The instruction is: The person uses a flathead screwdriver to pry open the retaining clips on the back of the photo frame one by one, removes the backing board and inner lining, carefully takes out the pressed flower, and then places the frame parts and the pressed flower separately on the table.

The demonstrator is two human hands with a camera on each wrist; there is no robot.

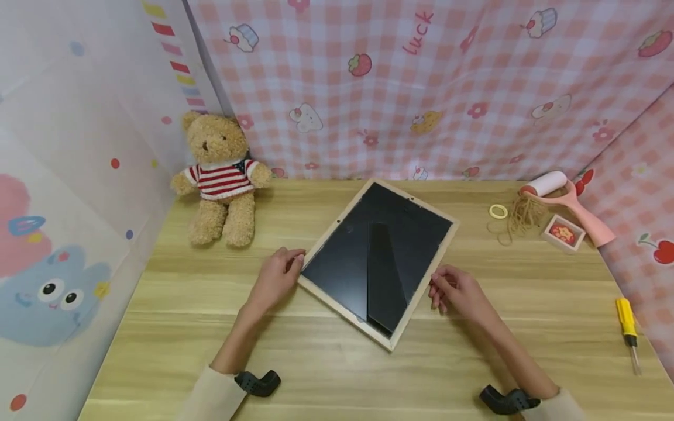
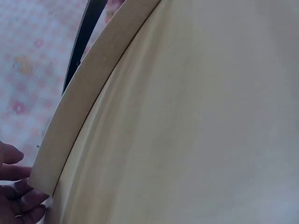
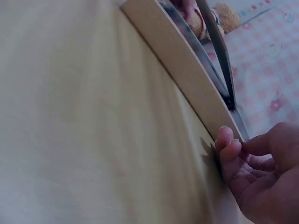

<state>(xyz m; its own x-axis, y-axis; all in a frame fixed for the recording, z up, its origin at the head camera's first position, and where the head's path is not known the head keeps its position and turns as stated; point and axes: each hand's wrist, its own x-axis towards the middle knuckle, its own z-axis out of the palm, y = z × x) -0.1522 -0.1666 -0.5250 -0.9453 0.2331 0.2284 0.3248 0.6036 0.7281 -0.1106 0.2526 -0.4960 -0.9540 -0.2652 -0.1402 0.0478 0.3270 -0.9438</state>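
Fingers (image 3: pixel 226 139) at wooden frame (image 3: pixel 181 65) — stand (image 1: pixel 383 280) side-on, wrist views only

The tan frame (image 1: pixel 342 310) has a black backing (image 1: pixel 342 260).

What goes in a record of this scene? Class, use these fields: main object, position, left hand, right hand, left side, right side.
Main object: wooden frame with black panel and black strut
Position: at an angle on the table
Left hand: grips the frame's left corner
Right hand: holds its right edge
Left side: teddy bear, striped top
Right side: yellow ring, twine, small box, pink-handled roller, screwdriver
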